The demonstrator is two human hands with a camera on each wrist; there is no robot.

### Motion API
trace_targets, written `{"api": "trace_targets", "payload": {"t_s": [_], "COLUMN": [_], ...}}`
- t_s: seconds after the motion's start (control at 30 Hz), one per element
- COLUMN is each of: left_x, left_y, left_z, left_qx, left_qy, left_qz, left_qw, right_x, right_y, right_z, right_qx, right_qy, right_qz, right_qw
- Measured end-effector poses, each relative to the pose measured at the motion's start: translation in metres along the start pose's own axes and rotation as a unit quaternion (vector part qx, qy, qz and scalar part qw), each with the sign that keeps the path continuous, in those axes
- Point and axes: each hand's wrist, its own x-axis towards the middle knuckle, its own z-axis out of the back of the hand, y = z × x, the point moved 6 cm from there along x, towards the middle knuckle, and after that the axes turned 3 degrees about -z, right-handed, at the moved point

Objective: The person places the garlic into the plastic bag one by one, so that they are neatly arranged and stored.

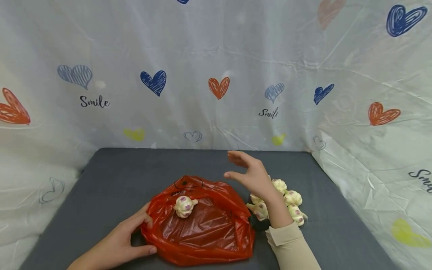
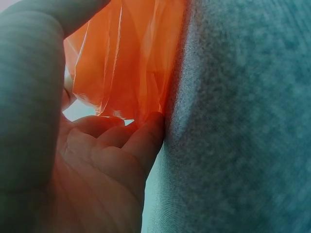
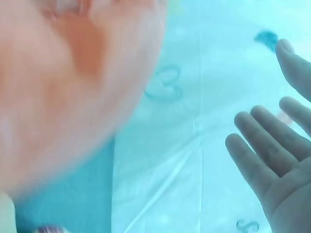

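Observation:
A red plastic bag [image 1: 202, 253] lies spread on the dark table with its wide mouth facing up. One garlic bulb [image 1: 184, 206], white with purple marks, rests inside near the far left rim. My left hand [image 1: 126, 238] holds the bag's left side; in the left wrist view its curled fingers [image 2: 146, 141] touch the orange-looking plastic [image 2: 129, 58]. Raised past the bag's right side is my right hand [image 1: 251, 174], with its fingers spread and nothing in them. More garlic bulbs [image 1: 293, 197] lie in a group right of the bag, partly hidden by my right forearm.
The dark table [image 1: 135, 168] runs back to a pale curtain [image 1: 236, 48] printed with hearts and words, which also hangs along both sides. A black wristband [image 1: 259, 223] circles my right wrist, close to the bag's right rim.

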Motion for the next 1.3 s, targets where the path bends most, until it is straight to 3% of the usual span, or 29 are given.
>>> {"api": "trace_targets", "payload": {"t_s": [0.2,0.47,0.93,1.3], "left_x": [0.002,0.002,0.001,-0.001], "left_y": [-0.002,-0.001,-0.001,0.0], "left_z": [0.001,0.001,0.001,0.0], "left_qx": [-0.002,0.0,0.001,-0.002], "left_qy": [0.004,0.004,-0.003,0.001], "left_qz": [0.008,0.013,0.007,0.004], "left_qw": [1.0,0.9999,1.0,1.0], "right_x": [0.0,-0.001,-0.005,-0.009], "right_y": [-0.021,-0.041,-0.07,-0.094], "right_z": [0.027,0.042,0.057,0.06], "right_qx": [0.003,0.014,0.043,0.032], "right_qy": [-0.039,-0.051,-0.037,-0.019], "right_qz": [-0.032,-0.055,-0.083,-0.126], "right_qw": [0.9987,0.9971,0.9949,0.9913]}}
